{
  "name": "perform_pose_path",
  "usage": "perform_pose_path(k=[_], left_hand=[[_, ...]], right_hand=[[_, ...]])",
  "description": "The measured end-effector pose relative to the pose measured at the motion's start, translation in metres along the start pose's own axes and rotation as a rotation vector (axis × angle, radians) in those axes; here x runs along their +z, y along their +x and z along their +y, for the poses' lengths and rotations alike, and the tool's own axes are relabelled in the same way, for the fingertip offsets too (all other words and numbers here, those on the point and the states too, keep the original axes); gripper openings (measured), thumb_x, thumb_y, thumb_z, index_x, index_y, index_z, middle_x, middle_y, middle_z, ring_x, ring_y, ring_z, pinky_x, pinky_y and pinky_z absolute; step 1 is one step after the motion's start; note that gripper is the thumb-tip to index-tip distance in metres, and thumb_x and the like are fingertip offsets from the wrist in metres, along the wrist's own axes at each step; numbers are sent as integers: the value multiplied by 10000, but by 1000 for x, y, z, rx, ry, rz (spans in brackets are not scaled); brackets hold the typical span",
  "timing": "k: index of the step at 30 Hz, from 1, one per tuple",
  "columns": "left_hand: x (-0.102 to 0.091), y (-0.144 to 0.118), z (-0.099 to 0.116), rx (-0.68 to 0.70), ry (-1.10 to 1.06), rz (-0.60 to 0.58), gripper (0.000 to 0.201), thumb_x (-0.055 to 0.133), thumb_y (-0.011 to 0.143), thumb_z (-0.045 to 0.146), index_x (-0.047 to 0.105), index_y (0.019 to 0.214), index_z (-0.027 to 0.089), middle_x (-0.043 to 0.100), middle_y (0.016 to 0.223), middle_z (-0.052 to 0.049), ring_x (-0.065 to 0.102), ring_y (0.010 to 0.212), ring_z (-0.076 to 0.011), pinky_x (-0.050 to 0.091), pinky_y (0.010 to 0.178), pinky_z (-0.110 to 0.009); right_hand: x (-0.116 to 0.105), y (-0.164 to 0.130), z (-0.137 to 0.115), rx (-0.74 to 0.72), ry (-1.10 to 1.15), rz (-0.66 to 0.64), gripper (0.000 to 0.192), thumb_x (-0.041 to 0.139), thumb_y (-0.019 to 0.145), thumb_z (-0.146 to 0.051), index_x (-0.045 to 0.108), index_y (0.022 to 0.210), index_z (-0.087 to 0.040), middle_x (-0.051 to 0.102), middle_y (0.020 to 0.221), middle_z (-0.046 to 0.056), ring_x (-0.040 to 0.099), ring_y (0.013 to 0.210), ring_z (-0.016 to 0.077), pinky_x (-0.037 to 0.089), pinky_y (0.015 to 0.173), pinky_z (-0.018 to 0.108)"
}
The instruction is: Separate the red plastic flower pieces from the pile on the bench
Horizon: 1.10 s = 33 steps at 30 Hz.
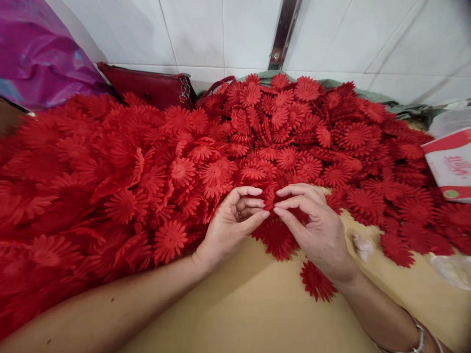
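Between my two hands, at the middle of the view, a small red flower cutout (pixel 270 200) is held edge-on by the fingertips. My left hand (pixel 239 218) curls its fingers and thumb round the flower's left side. From the right, my right hand (pixel 312 220) pinches it with thumb and fingers. Just below and behind them, several stacked red flowers (pixel 277 240) lie on the table. One loose red flower (pixel 317 282) rests under my right wrist. A large heap of red flowers (pixel 184 171) spreads behind and to the left of my hands.
The tan table (pixel 228 314) shows in front. Against the white tiled wall (pixel 198 29) lies a red purse (pixel 147 86). A purple bag (pixel 40 54) stands at far left. A white and red box (pixel 451 164) and a clear plastic piece (pixel 454 269) are at right.
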<state>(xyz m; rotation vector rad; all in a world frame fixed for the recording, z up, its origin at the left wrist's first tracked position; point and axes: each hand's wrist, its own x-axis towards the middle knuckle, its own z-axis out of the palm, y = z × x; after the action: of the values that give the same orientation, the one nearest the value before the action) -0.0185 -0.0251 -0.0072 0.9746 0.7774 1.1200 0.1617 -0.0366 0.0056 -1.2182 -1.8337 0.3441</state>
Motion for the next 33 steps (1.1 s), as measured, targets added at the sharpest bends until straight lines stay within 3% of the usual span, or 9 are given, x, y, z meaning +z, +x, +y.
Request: perform_pose_path(k=[13, 19, 22, 26, 29, 33], left_hand=[[1, -1, 3, -16, 9, -10, 293, 766, 823, 181, 607, 1069, 200, 656, 881, 12, 618, 816, -95, 489, 798, -213], [1, 0, 3, 38, 55, 27, 249, 696, 840, 133, 585, 1054, 195, 600, 884, 22, 544, 764, -76, 448, 745, -187], [0, -2, 2, 98, 106, 33, 269, 634, 898, 139, 542, 1131, 233, 580, 904, 29, 525, 770, -87, 434, 729, -192], [-3, -4, 4, 200, 288, 30, 129, 556, 960, 162, 618, 1050, 232, 605, 975, -7, 554, 892, -134, 447, 836, -238], [-3, -4, 8, 227, 427, 3, 232, 492, 991, 161, 719, 971, 207, 637, 1020, -45, 581, 1019, -175, 436, 979, -291], [-2, -4, 9, 192, 482, 7, 273, 528, 991, 190, 734, 1166, 221, 613, 1219, -75, 536, 1232, -201, 379, 1116, -325]], right_hand=[[-2, -1, -3, 157, 173, -63, 87, 632, 950, -277, 680, 879, -268, 659, 1101, 57, 616, 1109, 239, 458, 1000, 444], [-2, 0, 9, 321, 355, 107, 91, 626, 957, -322, 648, 897, -259, 668, 1116, 45, 615, 1105, 210, 468, 985, 374], [1, 1, 20, 433, 500, 198, 129, 671, 920, -374, 629, 868, -263, 647, 940, 15, 623, 929, 182, 507, 861, 326], [3, 4, 27, 545, 722, 214, 164, 708, 880, -397, 609, 866, -267, 599, 826, -16, 601, 759, 148, 524, 717, 284], [2, 6, 26, 597, 794, 178, 177, 724, 865, -389, 606, 942, -283, 649, 859, -20, 647, 769, 147, 549, 741, 292], [2, 6, 17, 609, 807, 152, 182, 764, 836, -361, 635, 935, -280, 690, 885, -23, 671, 797, 138, 550, 808, 294]])
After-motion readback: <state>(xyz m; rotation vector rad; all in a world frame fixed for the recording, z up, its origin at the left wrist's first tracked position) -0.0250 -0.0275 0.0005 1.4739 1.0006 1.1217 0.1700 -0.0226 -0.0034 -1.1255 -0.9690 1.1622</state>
